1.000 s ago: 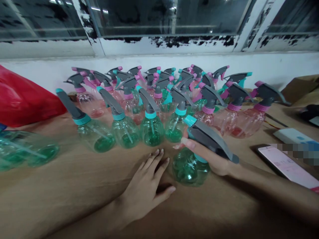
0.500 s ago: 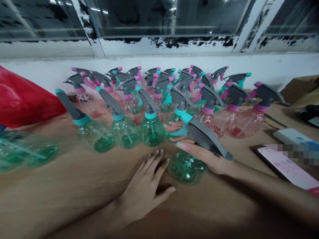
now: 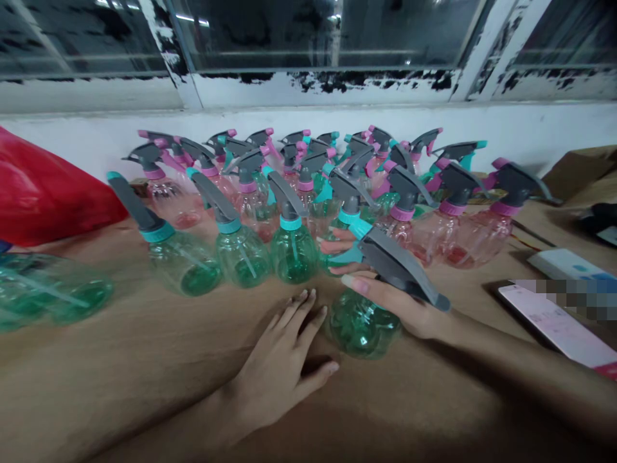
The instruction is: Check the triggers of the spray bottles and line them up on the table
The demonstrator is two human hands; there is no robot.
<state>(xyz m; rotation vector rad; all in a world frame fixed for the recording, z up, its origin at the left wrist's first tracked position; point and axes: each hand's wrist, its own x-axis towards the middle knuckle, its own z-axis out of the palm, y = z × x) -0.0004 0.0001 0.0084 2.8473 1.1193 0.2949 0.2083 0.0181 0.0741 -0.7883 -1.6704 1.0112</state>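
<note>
My right hand (image 3: 402, 301) is wrapped round the neck of a green spray bottle (image 3: 361, 331) with a grey and turquoise trigger head. The bottle is upright in front of the others. My left hand (image 3: 282, 360) rests palm down on the brown tabletop (image 3: 159, 379), fingers spread, just left of that bottle and holding nothing. Behind my hands stands a front row of green spray bottles (image 3: 294, 254) with turquoise collars. Pink spray bottles (image 3: 456, 241) with grey and pink heads continue the row to the right.
Several more pink and green spray bottles crowd behind, up to the white wall (image 3: 530, 125). Green bottles (image 3: 53, 292) lie at the left edge beside a red plastic bag (image 3: 53, 186). On the right are a phone (image 3: 554, 321), a white box (image 3: 563, 263) and a cardboard box (image 3: 583, 173).
</note>
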